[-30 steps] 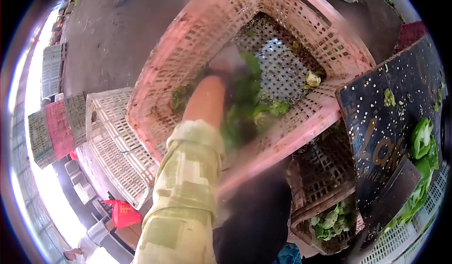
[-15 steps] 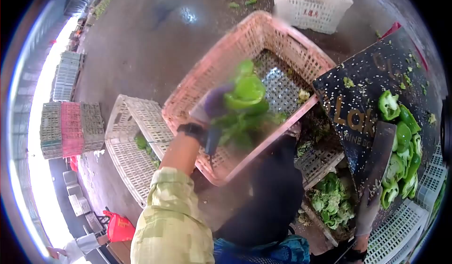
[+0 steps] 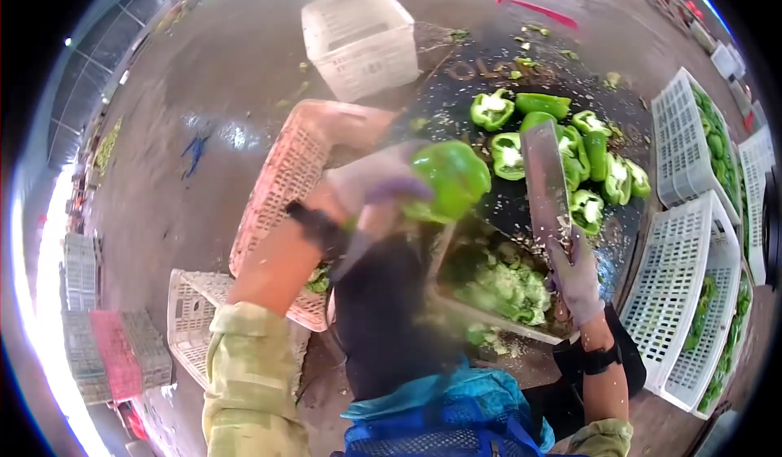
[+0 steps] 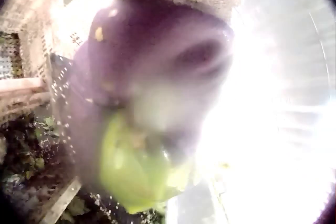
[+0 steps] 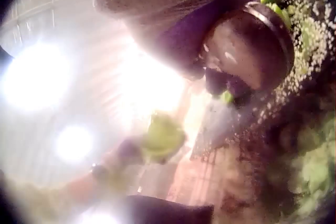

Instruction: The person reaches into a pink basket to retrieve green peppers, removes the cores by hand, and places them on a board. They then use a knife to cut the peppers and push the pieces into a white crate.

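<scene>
In the head view my gloved left hand (image 3: pixel 383 182) grips a green bell pepper (image 3: pixel 450 182), blurred by motion, between the pink basket and the black board (image 3: pixel 489 204). The left wrist view shows the purple glove (image 4: pixel 152 61) with its fingers around the pepper (image 4: pixel 136 166). My right hand (image 3: pixel 577 278) holds the handle of a wide-bladed knife (image 3: pixel 547 176), whose blade lies over the board beside cut pepper pieces (image 3: pixel 574 160). In the right wrist view the gloved hand (image 5: pixel 184 29) is curled round the round-ended handle (image 5: pixel 252 48).
The pink basket (image 3: pixel 281 180) stands to the left, with a white crate (image 3: pixel 362 46) beyond it. Below the board a container holds pepper scraps (image 3: pixel 509 290). White crates (image 3: pixel 664 294) with green peppers stand at the right; another white crate (image 3: pixel 191 310) is at lower left.
The head view has swung right toward the board. My left hand has come up out of the pink basket with a pepper and moved toward the board; my right hand and knife are now fully in view.
</scene>
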{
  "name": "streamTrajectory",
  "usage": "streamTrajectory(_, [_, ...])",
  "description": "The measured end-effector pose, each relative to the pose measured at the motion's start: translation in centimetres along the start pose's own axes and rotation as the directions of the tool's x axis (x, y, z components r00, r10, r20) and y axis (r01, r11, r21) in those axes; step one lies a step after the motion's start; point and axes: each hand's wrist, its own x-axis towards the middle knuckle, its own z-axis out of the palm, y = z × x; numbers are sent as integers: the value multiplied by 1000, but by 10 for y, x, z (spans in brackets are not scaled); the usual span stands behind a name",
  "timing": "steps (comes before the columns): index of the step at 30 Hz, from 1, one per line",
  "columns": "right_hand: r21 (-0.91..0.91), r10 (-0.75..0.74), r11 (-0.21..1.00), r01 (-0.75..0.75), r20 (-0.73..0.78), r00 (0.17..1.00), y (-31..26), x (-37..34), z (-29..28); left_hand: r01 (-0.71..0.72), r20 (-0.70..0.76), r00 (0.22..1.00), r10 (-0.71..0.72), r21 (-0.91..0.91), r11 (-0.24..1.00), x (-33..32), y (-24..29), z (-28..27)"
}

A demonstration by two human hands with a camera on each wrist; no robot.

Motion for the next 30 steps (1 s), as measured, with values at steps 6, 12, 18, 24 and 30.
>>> streamTrajectory(6, [-9, -66, 998, 65, -80, 995, -9, -24, -32, 9, -318, 860, 399, 791, 612, 133, -64, 18])
streamTrajectory(12, [-464, -355, 845, 266, -114, 928, 0, -12, -12, 11, -517, 819, 248, 447, 895, 122, -76, 40])
streamTrajectory(18, [-155, -369, 928, 338, -277, 887, -50, -8, 3, 36, -508, 812, 286, 534, 845, 126, -89, 38])
streamTrajectory(24, [-148, -167, 979, 142, -174, 970, -39, -22, 8, -279, -434, 622, 652, 655, 702, 144, -96, 21])
streamTrajectory(30, [-569, -330, 730, 380, 194, 924, 16, -21, 13, -162, -654, 716, 244, 184, 969, 22, -13, -49])
